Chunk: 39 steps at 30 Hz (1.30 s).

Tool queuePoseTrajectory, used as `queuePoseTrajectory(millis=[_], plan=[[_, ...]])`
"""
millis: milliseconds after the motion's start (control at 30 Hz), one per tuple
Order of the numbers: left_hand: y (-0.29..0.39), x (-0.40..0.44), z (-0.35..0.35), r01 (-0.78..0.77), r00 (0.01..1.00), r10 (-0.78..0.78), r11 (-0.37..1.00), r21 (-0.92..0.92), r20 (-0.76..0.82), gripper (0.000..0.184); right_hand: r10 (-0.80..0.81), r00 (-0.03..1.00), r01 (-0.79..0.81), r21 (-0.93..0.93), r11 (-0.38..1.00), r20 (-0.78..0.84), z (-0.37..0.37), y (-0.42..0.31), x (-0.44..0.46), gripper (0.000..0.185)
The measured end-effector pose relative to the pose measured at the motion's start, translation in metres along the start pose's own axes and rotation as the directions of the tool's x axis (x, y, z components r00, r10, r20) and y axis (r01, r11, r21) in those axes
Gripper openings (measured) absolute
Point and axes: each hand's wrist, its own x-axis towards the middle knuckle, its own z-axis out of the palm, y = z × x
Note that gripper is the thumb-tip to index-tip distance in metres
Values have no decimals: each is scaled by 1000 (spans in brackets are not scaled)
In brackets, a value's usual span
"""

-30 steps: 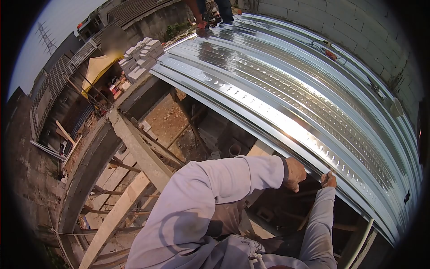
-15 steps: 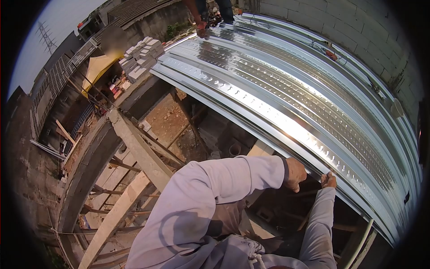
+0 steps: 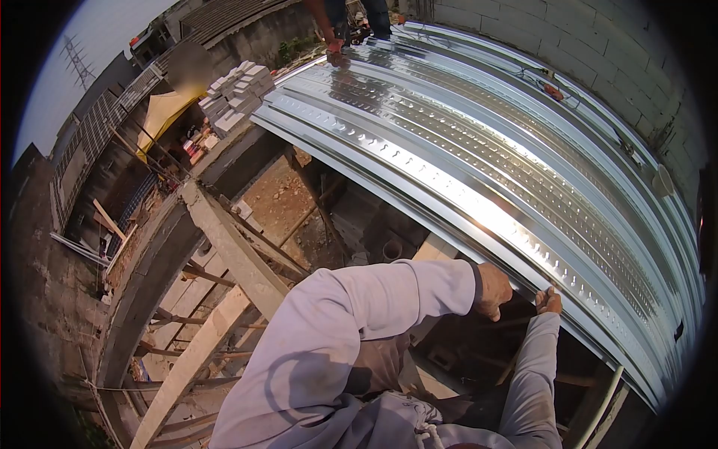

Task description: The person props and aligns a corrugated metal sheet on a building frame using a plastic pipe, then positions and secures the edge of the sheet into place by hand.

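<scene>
Long, shiny corrugated metal decking sheets (image 3: 449, 161), with rows of small embossed marks, lie across the upper right of the head view. My left hand (image 3: 493, 292) is closed at the near edge of the closest sheet, its knuckles toward the camera and its fingertips mostly hidden. Just to the right, my right hand (image 3: 550, 301) has its fingers pinched on the same edge. Both arms wear pale grey sleeves. Any small item inside the fingers cannot be seen.
Below the sheet edge an opening drops to a lower level with rubble (image 3: 288, 202). Concrete beams (image 3: 232, 232) and timber planks (image 3: 191, 367) cross at left. Another person's hand (image 3: 336, 54) is at the far sheet end. A block wall (image 3: 591, 52) borders the right; stacked blocks (image 3: 238, 93) stand behind.
My two hands and the decking sheets keep the same position. At the far end, the other person's hand has shifted slightly.
</scene>
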Motion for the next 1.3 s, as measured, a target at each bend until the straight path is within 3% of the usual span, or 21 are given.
queuePoseTrajectory(millis=[1300], plan=[[-1,2,0,9,1000,-9,1000,-6,25,36,-10,999,9,-17,1000,-38,3,-3,-7,16]])
